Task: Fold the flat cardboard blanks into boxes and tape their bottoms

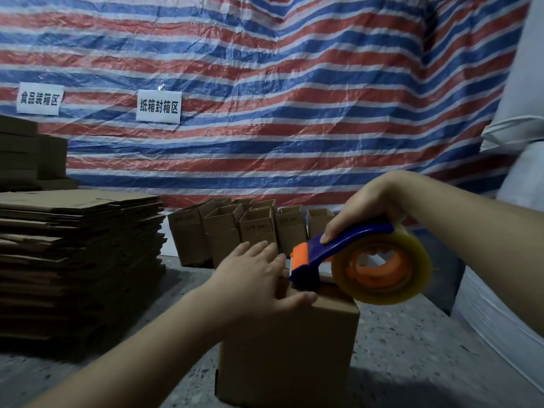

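A folded brown cardboard box (pixel 288 351) stands on the floor in front of me with its closed flaps facing up. My left hand (pixel 256 278) lies flat on the top of the box, fingers spread, thumb at the near top edge. My right hand (pixel 368 207) grips the blue handle of a tape dispenser (pixel 347 254) with orange parts and a roll of clear tape (pixel 382 266). The dispenser's front end touches the box top just right of my left hand.
A tall stack of flat cardboard blanks (pixel 79 260) sits at the left. Several made-up open boxes (pixel 241 228) stand in a row against the striped tarp wall (pixel 265 83). White sacks (pixel 506 304) lie at the right. The floor (pixel 412 348) is speckled concrete.
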A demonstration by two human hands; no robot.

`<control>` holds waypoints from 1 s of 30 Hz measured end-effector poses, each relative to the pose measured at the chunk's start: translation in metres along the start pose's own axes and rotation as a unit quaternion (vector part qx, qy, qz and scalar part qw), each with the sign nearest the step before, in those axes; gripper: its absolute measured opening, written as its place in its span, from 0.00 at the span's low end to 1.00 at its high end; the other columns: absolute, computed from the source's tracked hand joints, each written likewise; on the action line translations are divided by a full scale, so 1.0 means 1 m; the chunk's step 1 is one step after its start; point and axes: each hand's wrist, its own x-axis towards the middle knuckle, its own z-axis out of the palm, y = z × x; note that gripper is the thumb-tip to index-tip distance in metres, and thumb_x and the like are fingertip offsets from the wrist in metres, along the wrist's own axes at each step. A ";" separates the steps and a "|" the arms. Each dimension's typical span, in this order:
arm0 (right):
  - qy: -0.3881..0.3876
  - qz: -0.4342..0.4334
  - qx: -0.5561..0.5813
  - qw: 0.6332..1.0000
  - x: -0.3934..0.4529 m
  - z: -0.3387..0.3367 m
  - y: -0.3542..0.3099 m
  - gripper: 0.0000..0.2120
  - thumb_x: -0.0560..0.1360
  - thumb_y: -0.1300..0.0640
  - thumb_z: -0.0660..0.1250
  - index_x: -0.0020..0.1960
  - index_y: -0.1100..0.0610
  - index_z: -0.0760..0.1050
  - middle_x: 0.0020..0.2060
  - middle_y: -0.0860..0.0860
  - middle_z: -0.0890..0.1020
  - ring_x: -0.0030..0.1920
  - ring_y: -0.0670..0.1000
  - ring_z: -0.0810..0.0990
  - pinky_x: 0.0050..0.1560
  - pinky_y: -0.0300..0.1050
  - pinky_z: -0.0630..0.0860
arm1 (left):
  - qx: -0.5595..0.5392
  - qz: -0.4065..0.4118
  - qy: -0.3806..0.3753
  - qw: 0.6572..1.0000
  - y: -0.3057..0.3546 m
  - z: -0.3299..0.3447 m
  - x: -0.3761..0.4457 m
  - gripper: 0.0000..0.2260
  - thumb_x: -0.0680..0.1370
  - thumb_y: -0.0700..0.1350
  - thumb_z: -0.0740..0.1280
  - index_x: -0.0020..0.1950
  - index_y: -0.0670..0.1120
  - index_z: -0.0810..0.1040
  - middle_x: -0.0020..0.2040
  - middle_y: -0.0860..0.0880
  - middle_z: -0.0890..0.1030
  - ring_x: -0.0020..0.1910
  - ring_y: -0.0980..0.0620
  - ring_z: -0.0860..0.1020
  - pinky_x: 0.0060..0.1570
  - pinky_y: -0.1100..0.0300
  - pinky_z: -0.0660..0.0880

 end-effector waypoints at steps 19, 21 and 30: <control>-0.011 0.006 0.070 0.997 0.003 -0.009 0.067 0.35 0.65 0.36 0.75 0.63 0.57 0.76 0.46 0.55 0.87 0.41 0.51 0.85 0.40 0.44 0.81 | -0.037 -0.010 0.001 0.999 0.009 0.013 0.000 0.56 0.60 0.82 0.37 0.79 0.50 0.58 0.76 0.50 0.66 0.74 0.50 0.64 0.72 0.51 0.61; -0.015 0.010 0.067 0.998 0.008 -0.003 0.069 0.36 0.65 0.36 0.75 0.65 0.57 0.75 0.47 0.55 0.87 0.42 0.51 0.85 0.40 0.43 0.81 | -0.036 -0.010 -0.008 0.999 0.009 0.012 0.000 0.56 0.60 0.82 0.37 0.79 0.50 0.57 0.76 0.50 0.66 0.75 0.50 0.63 0.72 0.51 0.61; -0.029 -0.003 0.089 0.996 0.012 0.004 0.076 0.39 0.63 0.35 0.75 0.65 0.59 0.76 0.46 0.55 0.85 0.41 0.50 0.84 0.42 0.43 0.81 | -0.034 0.020 -0.018 0.999 0.028 0.008 0.017 0.55 0.63 0.82 0.45 0.81 0.50 0.41 0.82 0.51 0.48 0.79 0.51 0.50 0.69 0.57 0.40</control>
